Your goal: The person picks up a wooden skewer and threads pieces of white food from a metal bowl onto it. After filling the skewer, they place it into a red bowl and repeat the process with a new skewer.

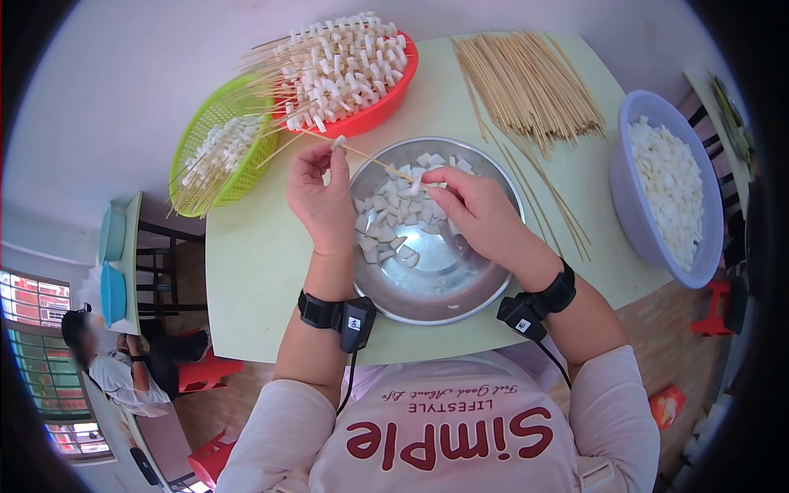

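Bright, fisheye curve, black corners, bowl glare

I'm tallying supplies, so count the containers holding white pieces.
4: the green basket at left, the red basket beside it, the metal bowl in the middle, the purple basin at right.

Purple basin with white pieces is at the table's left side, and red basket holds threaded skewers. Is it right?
Wrong side: the head view shows the purple basin at the right of the table. The red basket does hold threaded skewers.

Shirt [452,398] (upside-down txt): "SimPle", "LIFESTYLE", "Feel Good About Life"; L wrist box [357,323]: "左"; R wrist box [523,317]: prob. "右".
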`<state>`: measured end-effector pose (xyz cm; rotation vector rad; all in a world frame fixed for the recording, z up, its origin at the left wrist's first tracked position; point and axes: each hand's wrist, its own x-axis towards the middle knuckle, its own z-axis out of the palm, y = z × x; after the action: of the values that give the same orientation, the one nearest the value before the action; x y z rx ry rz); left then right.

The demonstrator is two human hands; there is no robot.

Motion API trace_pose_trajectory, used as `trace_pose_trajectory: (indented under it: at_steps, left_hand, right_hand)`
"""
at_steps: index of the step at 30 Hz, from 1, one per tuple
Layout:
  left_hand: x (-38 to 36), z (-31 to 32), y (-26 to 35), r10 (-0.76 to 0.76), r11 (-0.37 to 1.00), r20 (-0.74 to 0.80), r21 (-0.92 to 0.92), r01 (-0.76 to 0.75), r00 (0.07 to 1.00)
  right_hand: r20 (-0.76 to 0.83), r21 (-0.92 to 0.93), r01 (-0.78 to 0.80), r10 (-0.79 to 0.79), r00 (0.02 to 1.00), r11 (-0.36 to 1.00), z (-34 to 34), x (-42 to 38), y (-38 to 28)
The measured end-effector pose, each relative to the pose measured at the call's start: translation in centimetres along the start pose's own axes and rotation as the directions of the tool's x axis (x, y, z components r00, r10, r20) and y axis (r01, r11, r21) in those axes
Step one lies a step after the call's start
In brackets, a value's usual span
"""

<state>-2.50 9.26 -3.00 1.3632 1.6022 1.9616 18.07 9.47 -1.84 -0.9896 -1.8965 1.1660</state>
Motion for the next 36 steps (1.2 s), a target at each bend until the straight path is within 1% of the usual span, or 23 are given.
trace_pose_trajectory:
  at_steps: [1, 3, 4, 6, 8, 9, 11, 13, 18, 23, 26, 28, 29, 31, 33, 35, 36]
  left_hand:
    - [0.0, -0.1, -0.1, 0.012, 1.0, 0.016, 0.02, -0.013, 1.0]
    - [0.0, -0.1, -0.1, 0.025, 0.999, 0.033, 0.038, -0.026, 0.999]
    - [0.0, 0.0, 0.1, 0.023, 1.0, 0.048, 0.009, -0.024, 0.999]
    - [-0.3, 0.1, 0.1, 0.022, 1.0, 0.065, -0.021, -0.02, 0.998]
    - [-1.0, 0.7, 0.2, 0.097, 0.982, 0.217, 0.14, -0.129, 0.971]
    - [-1.4, 0.9, 0.6, 0.098, 0.982, 0.218, 0.137, -0.13, 0.971]
    - [-1.9, 1.2, 2.2, 0.134, 0.965, 0.359, 0.164, -0.204, 0.924]
    - [-1.9, 1.2, 1.8, 0.131, 0.969, 0.359, 0.153, -0.196, 0.924]
    - [-1.8, 1.0, 1.9, 0.145, 0.956, 0.411, 0.175, -0.234, 0.9]
    - [-1.6, 0.9, 1.7, 0.135, 0.959, 0.429, 0.168, -0.226, 0.893]
    - [-1.6, 0.9, 1.5, 0.124, 0.968, 0.444, 0.142, -0.206, 0.887]
    - [-1.6, 0.9, 1.4, 0.118, 0.973, 0.449, 0.127, -0.195, 0.886]
    - [-1.6, 0.9, 1.4, 0.104, 0.978, 0.455, 0.113, -0.173, 0.884]
    - [-1.6, 0.8, 1.4, 0.09, 0.983, 0.463, 0.099, -0.152, 0.882]
    - [-1.6, 0.8, 1.4, 0.06, 0.986, 0.467, 0.107, -0.124, 0.882]
    - [-1.5, 0.7, 1.7, 0.071, 0.987, 0.484, 0.09, -0.13, 0.872]
    - [-1.5, 0.7, 1.8, 0.082, 0.988, 0.5, 0.073, -0.136, 0.862]
  right_hand:
    - [0.003, -0.089, 0.049, -0.049, 0.999, 0.995, -0.1, 0.0, -0.2]
    - [-0.014, -0.071, 0.07, -0.072, 0.997, 0.995, 0.2, 0.0, 0.4]
    - [-0.033, -0.052, 0.091, -0.093, 0.995, 0.994, 0.2, 0.0, 0.6]
    - [-0.018, -0.043, 0.066, -0.067, 0.998, 0.997, 0.1, 0.1, 0.4]
    - [-0.004, -0.035, 0.042, -0.042, 0.999, 0.998, 0.0, 0.1, 0.2]
    - [-0.021, -0.045, 0.035, -0.036, 0.999, 0.998, 0.0, 0.1, -0.1]
    - [-0.038, -0.053, 0.026, -0.028, 0.999, 0.998, 0.0, 0.1, -0.3]
    - [-0.028, -0.009, 0.018, -0.018, 0.999, 1.0, -0.1, 0.2, -0.2]
    - [-0.023, -0.023, 0.007, -0.007, 1.0, 1.0, -0.1, 0.2, -0.3]
    - [-0.022, -0.038, -0.001, 0.0, 1.0, 0.999, -0.1, 0.2, -0.1]
    - [-0.019, -0.007, 0.008, -0.008, 1.0, 1.0, 0.0, 0.3, 0.2]
    - [0.039, 0.118, -0.063, 0.059, 0.998, 0.991, 0.0, 0.4, 0.6]
    - [0.039, 0.118, -0.064, 0.06, 0.997, 0.991, 0.0, 0.4, 0.6]
    - [0.067, 0.18, -0.108, 0.097, 0.993, 0.978, 0.0, 0.4, 0.5]
    - [0.065, 0.177, -0.104, 0.094, 0.993, 0.979, 0.0, 0.4, 0.4]
    - [0.064, 0.175, -0.099, 0.089, 0.994, 0.98, 0.0, 0.4, 0.4]
    - [0.084, 0.21, -0.115, 0.099, 0.992, 0.971, 0.0, 0.5, 0.6]
